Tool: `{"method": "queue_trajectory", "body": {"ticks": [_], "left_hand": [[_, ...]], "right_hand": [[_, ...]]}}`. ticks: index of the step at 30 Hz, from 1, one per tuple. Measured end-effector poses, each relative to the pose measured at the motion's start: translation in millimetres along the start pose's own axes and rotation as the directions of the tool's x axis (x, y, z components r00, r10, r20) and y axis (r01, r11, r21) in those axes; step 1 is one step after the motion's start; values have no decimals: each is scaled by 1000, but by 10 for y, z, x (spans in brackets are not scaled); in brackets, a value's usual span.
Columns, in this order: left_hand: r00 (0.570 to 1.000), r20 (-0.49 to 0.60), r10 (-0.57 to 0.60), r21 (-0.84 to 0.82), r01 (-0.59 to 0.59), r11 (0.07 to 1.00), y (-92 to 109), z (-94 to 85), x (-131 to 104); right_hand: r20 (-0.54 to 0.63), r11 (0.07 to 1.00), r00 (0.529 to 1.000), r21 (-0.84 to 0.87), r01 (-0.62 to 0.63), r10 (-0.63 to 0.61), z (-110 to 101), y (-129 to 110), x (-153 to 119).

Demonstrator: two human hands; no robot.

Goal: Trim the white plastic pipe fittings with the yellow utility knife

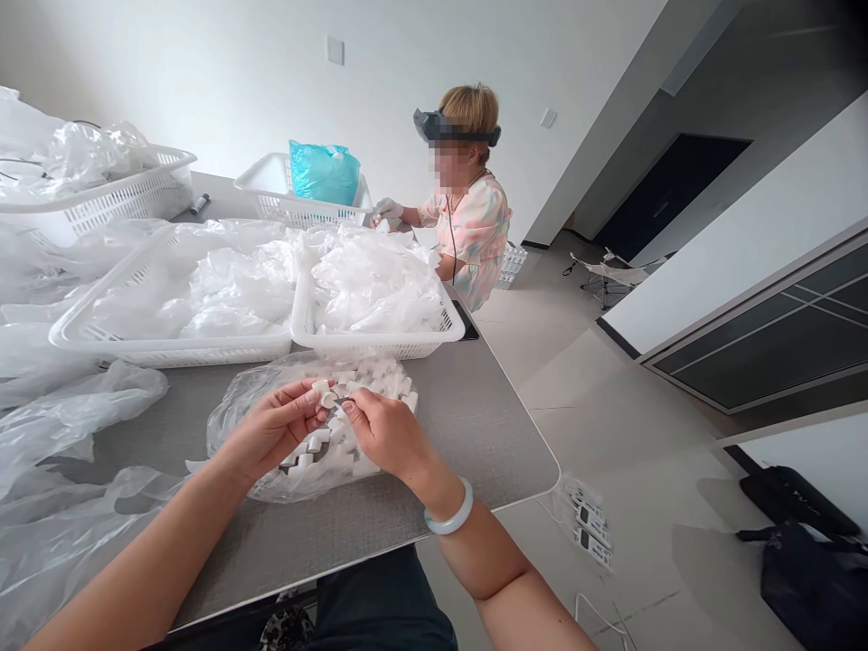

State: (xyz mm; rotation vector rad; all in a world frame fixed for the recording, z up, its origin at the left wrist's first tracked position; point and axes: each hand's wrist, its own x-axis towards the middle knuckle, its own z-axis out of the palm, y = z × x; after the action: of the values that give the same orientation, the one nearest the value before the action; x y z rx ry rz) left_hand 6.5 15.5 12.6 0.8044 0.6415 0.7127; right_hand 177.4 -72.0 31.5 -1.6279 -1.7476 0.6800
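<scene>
Between the thumb and fingers of my left hand (275,429) is a small white plastic pipe fitting (325,392), its round opening turned toward my other hand. My right hand (385,429) is closed in a pinch just to the right of that opening. A thin pale tip shows at its fingers, too small to name. Beneath both hands an open clear plastic bag (291,486) lies on the table, with many loose white fittings (317,440) in it.
Two white plastic baskets (183,353) (380,341) full of clear bags stand behind my hands. Farther back, another basket (271,203) holds a blue bag (324,174). Loose plastic film (74,425) covers the table's left side. A co-worker (467,217) sits beyond the table's right edge.
</scene>
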Motion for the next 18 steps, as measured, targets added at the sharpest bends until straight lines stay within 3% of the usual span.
{"method": "queue_trajectory", "body": {"ticks": [8, 18], "left_hand": [[1000, 15, 26, 57, -27, 998, 14, -13, -2], [993, 0, 116, 134, -115, 984, -3, 30, -20]], "right_hand": [[42, 997, 998, 49, -51, 49, -6, -23, 3], [129, 951, 987, 279, -132, 99, 38, 28, 24]]}}
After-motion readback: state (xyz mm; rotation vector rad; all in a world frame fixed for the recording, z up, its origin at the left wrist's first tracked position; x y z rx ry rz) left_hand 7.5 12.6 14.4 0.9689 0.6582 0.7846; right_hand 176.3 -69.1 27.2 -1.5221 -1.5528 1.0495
